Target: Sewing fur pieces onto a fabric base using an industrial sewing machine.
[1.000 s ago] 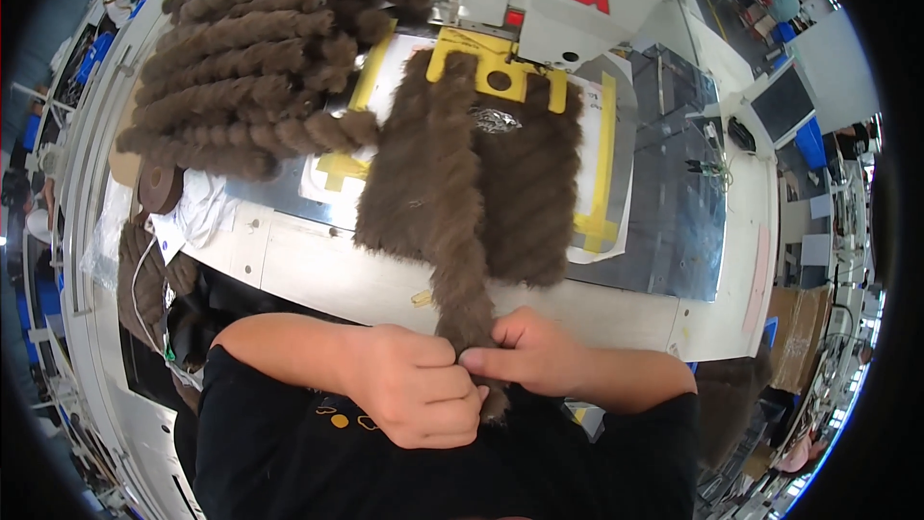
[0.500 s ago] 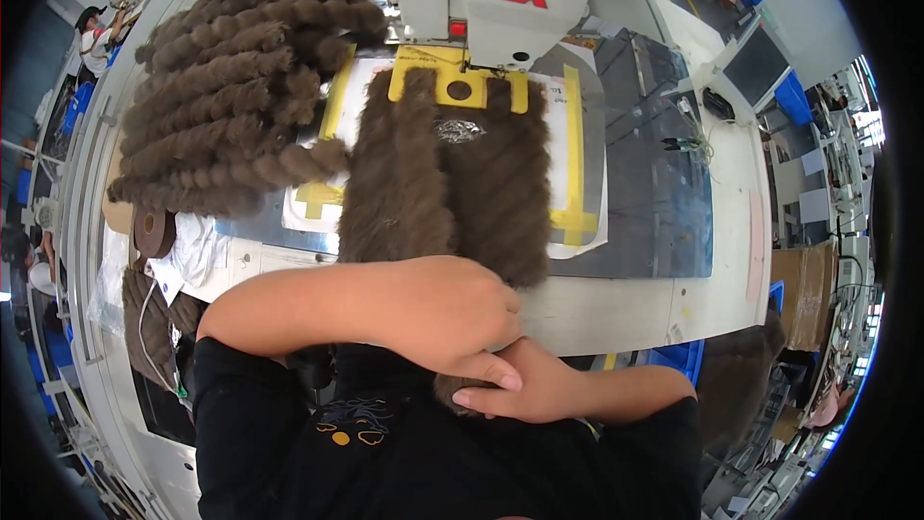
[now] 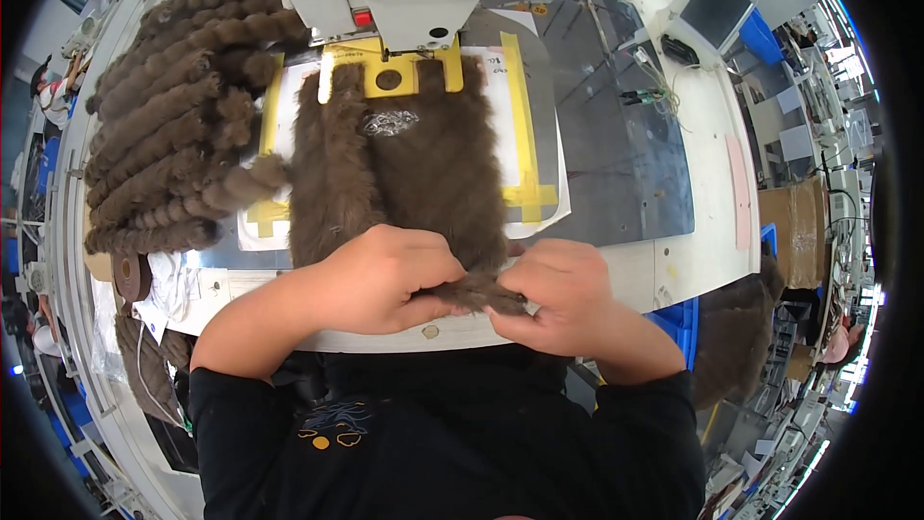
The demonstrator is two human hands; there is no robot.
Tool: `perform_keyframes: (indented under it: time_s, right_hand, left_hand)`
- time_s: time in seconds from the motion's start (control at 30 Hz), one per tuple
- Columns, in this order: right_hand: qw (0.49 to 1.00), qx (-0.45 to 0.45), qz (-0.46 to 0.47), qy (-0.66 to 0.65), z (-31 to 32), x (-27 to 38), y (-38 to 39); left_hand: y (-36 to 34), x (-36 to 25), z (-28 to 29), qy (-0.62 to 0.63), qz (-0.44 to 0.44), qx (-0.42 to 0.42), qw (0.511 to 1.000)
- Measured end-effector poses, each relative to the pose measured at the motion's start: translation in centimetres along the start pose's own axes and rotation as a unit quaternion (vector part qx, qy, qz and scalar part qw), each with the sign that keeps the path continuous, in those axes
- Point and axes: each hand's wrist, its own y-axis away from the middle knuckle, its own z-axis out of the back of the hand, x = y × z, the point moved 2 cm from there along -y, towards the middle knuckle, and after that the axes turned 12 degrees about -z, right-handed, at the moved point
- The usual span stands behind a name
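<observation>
Pinched between my hands at the table's front edge is a small brown fur piece (image 3: 481, 295). My left hand (image 3: 387, 279) has its fingers closed on the left end, and my right hand (image 3: 560, 294) grips the other. Just beyond them lies a flat brown fur panel (image 3: 433, 178), its upper end under a yellow plate (image 3: 339, 69) with a round hole. Whether the small piece joins this panel, I cannot tell. A clump of clear, shiny film (image 3: 392, 123) sits on the panel. The white head of a sewing machine (image 3: 414, 5) stands over the plate.
Brown rolled fur strips (image 3: 159, 120) are piled at the left, with a brown ribbon roll (image 3: 131, 277) below. Yellow tape (image 3: 520, 135) edges a white sheet beside the panel. To the right are a monitor (image 3: 717, 2), a blue bin (image 3: 679, 327) and hanging fur (image 3: 736, 327).
Both hands have moved from close to my chest up and forward over the table edge, uncrossing. The fur between them now shows. My view has shifted, so the machine appears farther left.
</observation>
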Motion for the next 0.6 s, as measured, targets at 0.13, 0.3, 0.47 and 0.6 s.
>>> perform_keyframes:
  time_s: [0.13,0.3,0.47,0.6]
  right_hand:
    - [0.974,-0.062,-0.042,-0.213,-0.1,-0.5,-0.5]
    - [0.956,0.004,-0.033,-0.292,-1.4,-0.6,-1.1]
    - [0.970,-0.031,-0.016,-0.242,-0.6,0.1,-1.9]
    - [0.982,-0.052,-0.001,-0.181,0.5,-0.6,-3.9]
  left_hand:
    - [0.6,0.2,-0.3,-0.078,-0.095,-0.101,0.987]
    - [0.7,0.5,-0.4,-0.062,-0.123,-0.132,0.982]
    - [0.6,1.1,0.0,-0.032,-0.100,-0.136,0.985]
    - [-0.3,1.2,0.6,-0.059,-0.092,-0.117,0.987]
